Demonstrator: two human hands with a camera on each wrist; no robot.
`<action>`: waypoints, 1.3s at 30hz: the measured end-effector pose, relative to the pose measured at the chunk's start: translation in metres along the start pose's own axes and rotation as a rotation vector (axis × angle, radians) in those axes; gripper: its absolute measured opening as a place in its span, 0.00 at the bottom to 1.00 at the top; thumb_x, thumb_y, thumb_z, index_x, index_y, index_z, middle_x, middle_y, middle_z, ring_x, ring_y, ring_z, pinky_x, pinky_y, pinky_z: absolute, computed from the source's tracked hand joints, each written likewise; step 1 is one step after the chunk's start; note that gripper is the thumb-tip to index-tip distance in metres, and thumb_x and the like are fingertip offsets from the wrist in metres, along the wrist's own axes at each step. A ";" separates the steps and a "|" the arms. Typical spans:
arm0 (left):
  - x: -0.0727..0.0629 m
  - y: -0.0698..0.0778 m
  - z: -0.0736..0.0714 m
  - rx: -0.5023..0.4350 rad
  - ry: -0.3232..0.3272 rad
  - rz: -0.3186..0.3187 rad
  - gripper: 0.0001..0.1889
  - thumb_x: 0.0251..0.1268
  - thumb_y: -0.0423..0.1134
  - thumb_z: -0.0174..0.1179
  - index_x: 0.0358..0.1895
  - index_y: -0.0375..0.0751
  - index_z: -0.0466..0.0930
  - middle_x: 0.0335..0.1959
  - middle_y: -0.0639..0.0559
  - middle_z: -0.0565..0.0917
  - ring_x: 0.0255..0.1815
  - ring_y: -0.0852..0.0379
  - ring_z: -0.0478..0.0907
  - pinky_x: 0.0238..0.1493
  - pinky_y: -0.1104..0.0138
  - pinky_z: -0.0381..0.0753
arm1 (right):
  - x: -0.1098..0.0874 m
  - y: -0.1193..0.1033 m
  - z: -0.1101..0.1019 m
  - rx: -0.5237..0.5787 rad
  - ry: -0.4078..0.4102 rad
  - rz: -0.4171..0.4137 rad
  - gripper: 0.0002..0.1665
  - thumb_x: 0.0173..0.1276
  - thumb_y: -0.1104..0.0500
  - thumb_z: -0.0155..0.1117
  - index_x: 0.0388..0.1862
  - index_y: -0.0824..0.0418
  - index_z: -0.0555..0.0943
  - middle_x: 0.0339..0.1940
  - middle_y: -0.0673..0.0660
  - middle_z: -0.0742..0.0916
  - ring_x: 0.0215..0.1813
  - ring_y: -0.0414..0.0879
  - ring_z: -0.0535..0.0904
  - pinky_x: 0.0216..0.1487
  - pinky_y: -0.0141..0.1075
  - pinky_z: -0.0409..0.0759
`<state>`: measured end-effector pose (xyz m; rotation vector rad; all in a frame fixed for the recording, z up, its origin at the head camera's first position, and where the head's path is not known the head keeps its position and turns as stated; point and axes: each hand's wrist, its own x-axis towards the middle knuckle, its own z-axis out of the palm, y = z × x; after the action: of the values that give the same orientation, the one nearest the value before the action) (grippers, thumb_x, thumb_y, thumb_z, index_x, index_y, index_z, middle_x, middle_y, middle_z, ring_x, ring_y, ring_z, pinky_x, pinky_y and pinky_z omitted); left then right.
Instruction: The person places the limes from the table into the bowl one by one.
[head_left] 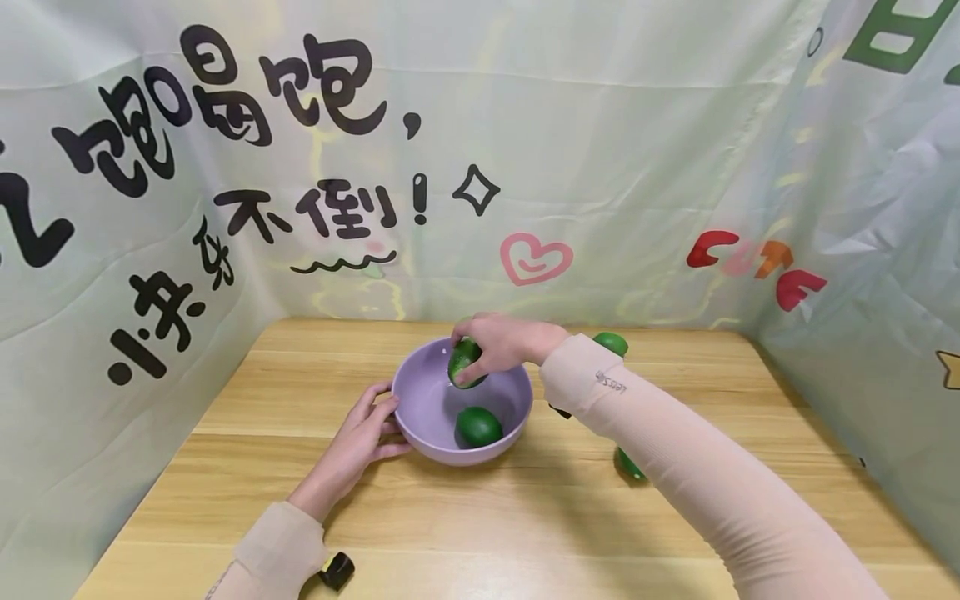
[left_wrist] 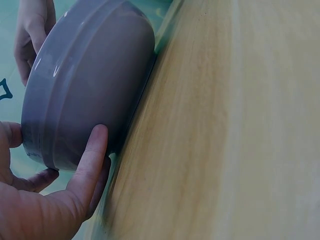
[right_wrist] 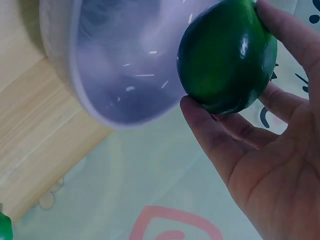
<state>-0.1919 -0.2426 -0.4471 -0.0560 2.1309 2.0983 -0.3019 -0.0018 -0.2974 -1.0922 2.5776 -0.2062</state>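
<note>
A lilac bowl [head_left: 427,417] stands on the wooden table, with one dark green oval fruit [head_left: 478,427] lying inside it. My right hand [head_left: 501,343] pinches another green oval fruit [right_wrist: 227,57] between thumb and fingers, over the bowl's far part. This fruit looks smooth and glossy in the right wrist view. On the bowl's left side, my left hand [head_left: 366,433] rests with spread fingers against the outer wall. In the left wrist view one straight finger [left_wrist: 92,155] of it presses the wall low down, and the thumb is up by the rim.
Beyond the right sleeve lies a green fruit [head_left: 611,342], and another green fruit [head_left: 630,464] is partly hidden under that forearm. A small black object [head_left: 340,571] sits beside the left sleeve. Printed cloth [head_left: 637,167] hangs behind the table and on both sides.
</note>
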 end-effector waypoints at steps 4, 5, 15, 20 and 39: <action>0.000 0.000 0.000 -0.004 -0.006 0.000 0.23 0.91 0.48 0.44 0.81 0.50 0.61 0.71 0.31 0.72 0.61 0.42 0.86 0.58 0.52 0.93 | 0.005 -0.003 0.003 -0.010 -0.017 -0.012 0.38 0.73 0.43 0.75 0.74 0.59 0.77 0.68 0.57 0.82 0.63 0.49 0.77 0.67 0.42 0.81; 0.000 0.000 0.000 -0.004 -0.007 0.000 0.23 0.91 0.48 0.44 0.81 0.50 0.61 0.71 0.31 0.72 0.61 0.42 0.86 0.59 0.52 0.93 | 0.006 -0.004 0.003 -0.018 -0.022 -0.014 0.38 0.73 0.42 0.74 0.74 0.59 0.77 0.68 0.57 0.82 0.63 0.49 0.77 0.68 0.42 0.81; 0.000 0.001 0.000 -0.003 -0.012 -0.001 0.24 0.91 0.49 0.44 0.81 0.52 0.61 0.72 0.31 0.72 0.63 0.42 0.85 0.59 0.52 0.93 | 0.017 -0.009 0.011 -0.085 -0.065 -0.025 0.39 0.73 0.41 0.75 0.74 0.60 0.77 0.65 0.56 0.85 0.62 0.47 0.79 0.68 0.40 0.81; -0.001 0.001 0.000 -0.005 -0.014 -0.004 0.23 0.91 0.48 0.43 0.81 0.52 0.61 0.72 0.32 0.72 0.63 0.42 0.85 0.59 0.52 0.93 | 0.022 -0.013 0.016 -0.115 -0.085 -0.018 0.39 0.72 0.41 0.75 0.74 0.57 0.78 0.66 0.56 0.84 0.64 0.47 0.79 0.70 0.41 0.81; -0.002 0.001 0.000 -0.004 -0.008 -0.007 0.24 0.91 0.49 0.43 0.81 0.52 0.60 0.71 0.32 0.74 0.62 0.43 0.86 0.59 0.52 0.93 | 0.029 -0.021 0.030 -0.124 -0.127 -0.029 0.37 0.73 0.40 0.74 0.74 0.56 0.78 0.67 0.54 0.85 0.63 0.45 0.79 0.69 0.39 0.80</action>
<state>-0.1902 -0.2427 -0.4460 -0.0558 2.1189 2.0954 -0.2959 -0.0378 -0.3272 -1.1478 2.4900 0.0163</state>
